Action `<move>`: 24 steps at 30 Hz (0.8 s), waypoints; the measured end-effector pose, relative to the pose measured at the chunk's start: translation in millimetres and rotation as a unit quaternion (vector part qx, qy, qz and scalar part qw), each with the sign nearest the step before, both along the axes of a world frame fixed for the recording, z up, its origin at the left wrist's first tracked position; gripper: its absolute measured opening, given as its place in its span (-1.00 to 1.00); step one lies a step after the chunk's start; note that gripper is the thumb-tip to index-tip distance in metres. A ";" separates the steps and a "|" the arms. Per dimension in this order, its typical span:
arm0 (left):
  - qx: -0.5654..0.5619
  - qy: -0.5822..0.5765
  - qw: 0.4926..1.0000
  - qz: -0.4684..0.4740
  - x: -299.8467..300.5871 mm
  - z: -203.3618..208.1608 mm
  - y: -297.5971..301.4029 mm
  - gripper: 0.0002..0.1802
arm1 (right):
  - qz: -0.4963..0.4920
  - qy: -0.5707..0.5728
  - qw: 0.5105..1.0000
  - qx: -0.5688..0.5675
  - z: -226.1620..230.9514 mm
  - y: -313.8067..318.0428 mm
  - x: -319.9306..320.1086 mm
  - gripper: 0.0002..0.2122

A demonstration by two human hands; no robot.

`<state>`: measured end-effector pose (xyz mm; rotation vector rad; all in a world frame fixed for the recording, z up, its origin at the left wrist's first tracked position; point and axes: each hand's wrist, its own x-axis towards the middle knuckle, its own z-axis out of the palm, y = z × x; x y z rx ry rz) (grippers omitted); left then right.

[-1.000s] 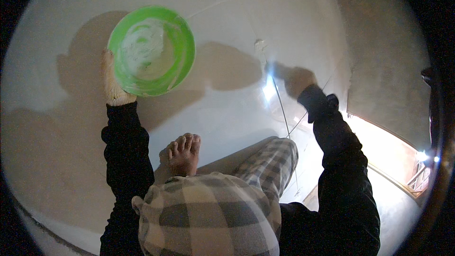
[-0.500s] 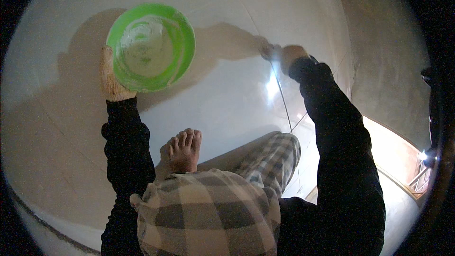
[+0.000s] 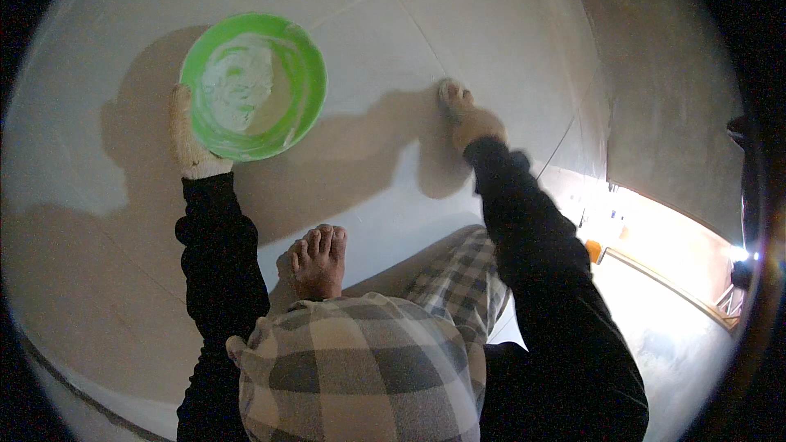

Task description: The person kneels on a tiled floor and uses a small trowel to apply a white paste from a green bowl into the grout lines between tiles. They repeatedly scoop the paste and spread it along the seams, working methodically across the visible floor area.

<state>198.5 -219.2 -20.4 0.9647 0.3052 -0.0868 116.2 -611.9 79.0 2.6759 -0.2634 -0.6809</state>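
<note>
My left hand (image 3: 191, 137), in a pale knitted glove, grips the left rim of a round green bowl (image 3: 304, 108). White paste (image 3: 248, 80) coats the bowl's bottom and is smeared up its sides. Out to the right, my right hand (image 3: 472, 117) is down at the pale tiled floor (image 3: 360, 41), its fingers bent together on the surface close to a tile seam (image 3: 427, 37). Whatever those fingers hold, if anything, is too small to make out.
My bare foot (image 3: 320, 262) and checked trouser leg (image 3: 458, 274) are below, between my arms. A grey wall (image 3: 667, 74) rises at the right. Beyond my right forearm is a brightly lit opening with a ledge (image 3: 663, 282). Shadows of my arms and the bowl fall across the tiles.
My right hand has moved left, away from the dark seam beside it. The bowl in my left hand has shifted slightly left and tilted a little.
</note>
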 end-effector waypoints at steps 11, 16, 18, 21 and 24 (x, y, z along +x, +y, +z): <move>0.441 -0.143 0.886 -0.034 0.1 4.2 3.9 -0.53 | 0.103 0.118 0.987 -0.021 81.7 16.4 107.8 -0.34; 0.536 -0.146 0.828 -0.071 6.7 4.8 10.4 -0.52 | 0.216 0.050 0.972 -0.080 54.0 63.5 232.6 -0.36; 0.517 -0.156 0.839 -0.069 8.4 0.7 10.3 -0.52 | 0.202 0.090 0.971 -0.089 40.9 69.1 244.9 -0.38; 0.459 -0.154 0.872 -0.070 5.2 -3.1 10.0 -0.52 | 0.205 0.140 0.957 -0.150 26.6 53.7 212.7 -0.42; 0.384 -0.109 0.915 -0.062 -1.9 -4.2 9.6 -0.51 | 0.236 0.142 0.961 -0.024 37.4 8.9 128.6 -0.59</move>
